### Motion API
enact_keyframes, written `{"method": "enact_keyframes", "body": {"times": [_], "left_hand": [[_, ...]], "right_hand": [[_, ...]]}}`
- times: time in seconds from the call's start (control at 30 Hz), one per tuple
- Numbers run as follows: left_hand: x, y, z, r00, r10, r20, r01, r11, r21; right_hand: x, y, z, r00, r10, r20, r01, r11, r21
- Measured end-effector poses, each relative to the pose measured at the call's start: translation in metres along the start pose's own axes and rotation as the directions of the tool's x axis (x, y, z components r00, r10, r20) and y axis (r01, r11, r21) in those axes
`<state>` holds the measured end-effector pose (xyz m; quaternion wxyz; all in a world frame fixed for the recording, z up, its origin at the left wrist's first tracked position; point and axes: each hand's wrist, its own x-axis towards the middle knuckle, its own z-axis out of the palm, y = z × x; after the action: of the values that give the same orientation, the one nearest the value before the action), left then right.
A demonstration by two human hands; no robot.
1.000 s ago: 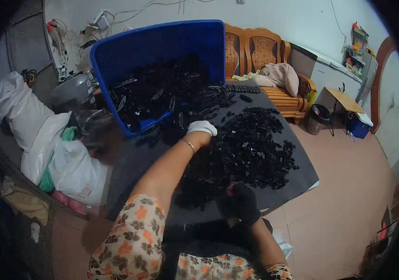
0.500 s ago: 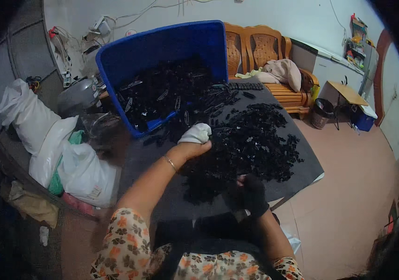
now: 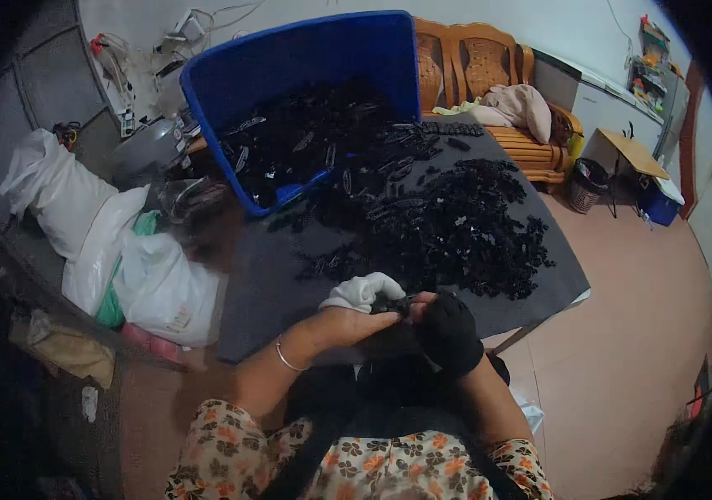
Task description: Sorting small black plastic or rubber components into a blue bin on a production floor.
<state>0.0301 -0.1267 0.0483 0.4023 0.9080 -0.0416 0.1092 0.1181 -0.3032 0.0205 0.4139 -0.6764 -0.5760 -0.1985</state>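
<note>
My left hand (image 3: 356, 304), in a white glove with the thumb bare, is closed around a small black part (image 3: 396, 306) near the table's front edge. My right hand (image 3: 449, 333), in a black fingerless glove, meets it with bare fingertips pinched at the same part. Its exact kind is too dark and small to make out. Beyond my hands, a heap of small black plastic pieces (image 3: 489, 233) covers the right of the dark grey table (image 3: 264, 287). Longer, flat oval black pieces (image 3: 398, 169) lie farther back.
A large blue bin (image 3: 417, 75), tipped toward me, spills more black pieces onto the table. White sacks (image 3: 164, 292) stand on the floor at left. Behind the table is a wooden bench (image 3: 485, 71) with a pale cloth; a wastebasket (image 3: 587, 185) stands at right.
My left hand has drawn back from the heap toward me and now meets my right hand at a small black part. The view has shifted slightly.
</note>
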Motion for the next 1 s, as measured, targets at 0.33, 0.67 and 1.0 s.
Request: {"method": "enact_keyframes", "body": {"times": [0.33, 0.67, 1.0], "left_hand": [[-0.028, 0.014, 0.002, 0.959, -0.263, 0.102, 0.277, 0.812, -0.514], [-0.037, 0.009, 0.014, 0.965, -0.256, 0.051, 0.243, 0.812, -0.531], [-0.054, -0.005, 0.021, 0.937, -0.293, 0.192, 0.339, 0.618, -0.709]], "right_hand": [[-0.021, 0.004, 0.007, 1.0, 0.0, 0.02, 0.0, 1.0, 0.017], [-0.014, -0.004, 0.006, 0.968, -0.081, 0.237, 0.104, 0.991, -0.086], [-0.024, -0.018, 0.004, 0.978, -0.012, 0.207, 0.02, 0.999, -0.035]]}}
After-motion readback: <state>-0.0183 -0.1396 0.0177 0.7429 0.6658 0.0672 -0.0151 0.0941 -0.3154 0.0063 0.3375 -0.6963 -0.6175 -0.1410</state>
